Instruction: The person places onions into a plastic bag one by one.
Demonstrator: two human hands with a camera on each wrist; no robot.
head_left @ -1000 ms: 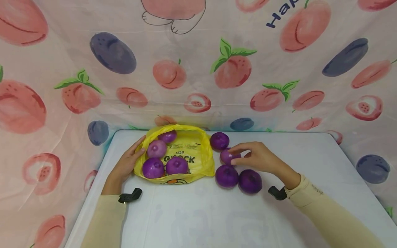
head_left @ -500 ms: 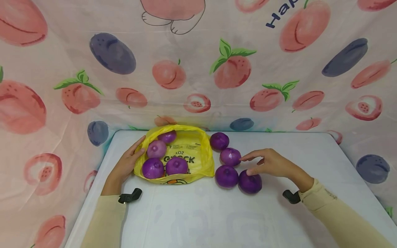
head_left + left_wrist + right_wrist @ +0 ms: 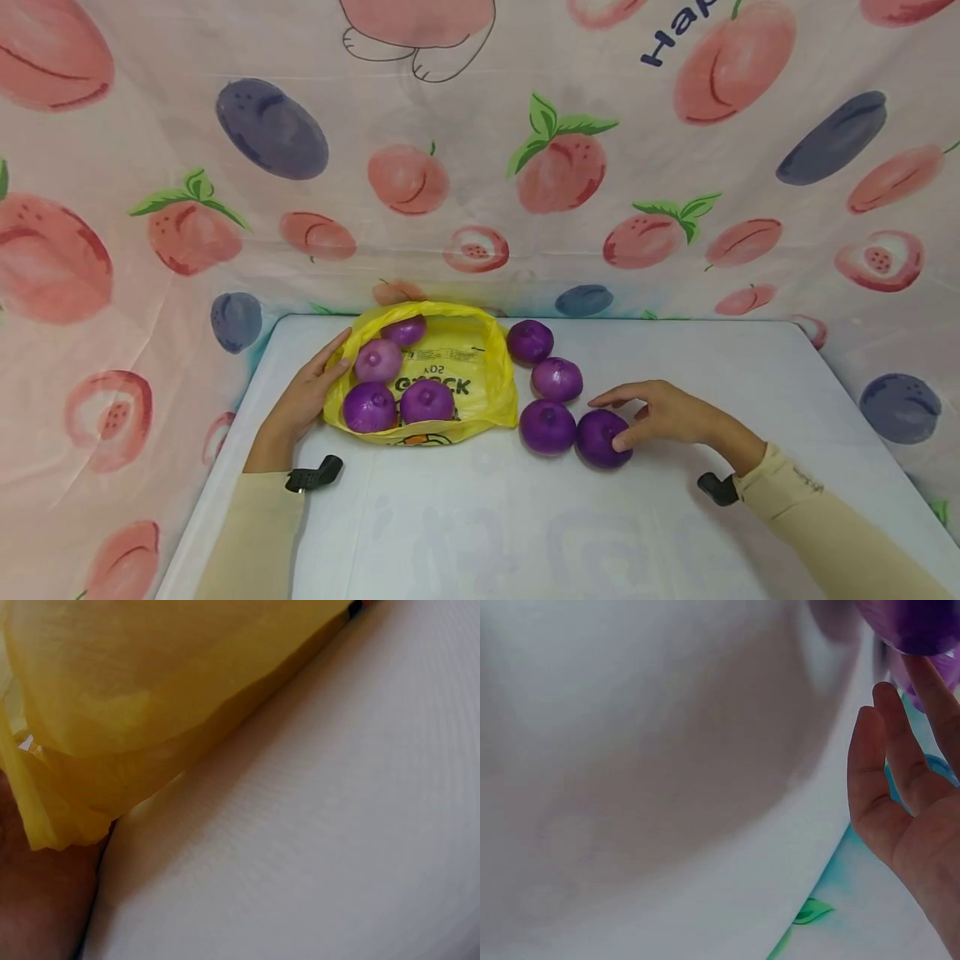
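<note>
A yellow plastic bag (image 3: 491,412) lies with its mouth facing me, and several purple onions (image 3: 378,360) show inside it. My left hand (image 3: 302,398) rests along the bag's left side with its fingers fairly straight; part of them is hidden by the plastic. In the left wrist view the yellow bag (image 3: 150,690) hangs over the edge of the hand. My right hand (image 3: 663,414) is at the dark purple onion (image 3: 600,433), thumb on its right side and forefinger above it. In the right wrist view the fingers (image 3: 904,735) are loosely extended and spread.
Beside the bag are more onions: one at the back (image 3: 530,342), a lighter one (image 3: 557,379), and one (image 3: 548,427) touching the dark onion. They lie on a white tabletop (image 3: 465,517). A fruit-print cloth (image 3: 480,167) hangs behind.
My right hand has left the lighter onion and moved right and toward me to the dark onion at the front right. The left hand, bag and onions have stayed put.
</note>
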